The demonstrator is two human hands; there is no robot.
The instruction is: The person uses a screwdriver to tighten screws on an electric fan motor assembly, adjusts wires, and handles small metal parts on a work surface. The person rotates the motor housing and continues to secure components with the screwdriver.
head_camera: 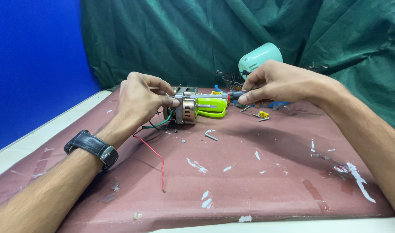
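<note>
The left hand (pixel 139 97) is gripping a small motor (pixel 185 105) near the far middle of the tabletop (pixel 249 181), fingers wrapped over its top and the thumb pressing its side, so the body is kept from turning; the motor appears to be resting on, or just above, the maroon cover. The right hand (pixel 277 84) is pinching the handle of a screwdriver (pixel 214 96) between thumb and fingertips, holding it level so that its shaft is running straight along the top of the motor toward the left hand, where its tip is meeting the frame; the exact spot is hidden by the fingers. A red wire (pixel 156 157) and a green wire (pixel 161 125) are trailing from the motor toward the near edge, lying loose on the cover. Just behind the motor a lime-green plastic part (pixel 212 108) is lying, touching or nearly touching it. Loose screws (pixel 211 136) are scattered near the motor, and more small bits, one yellow (pixel 263 114), are sitting under the right hand. Farther back a mint-green housing (pixel 260 56) and a dark wire basket (pixel 233 80) are standing against the green cloth backdrop (pixel 184 34). A black wristwatch (pixel 91 148) is showing on the left wrist.
</note>
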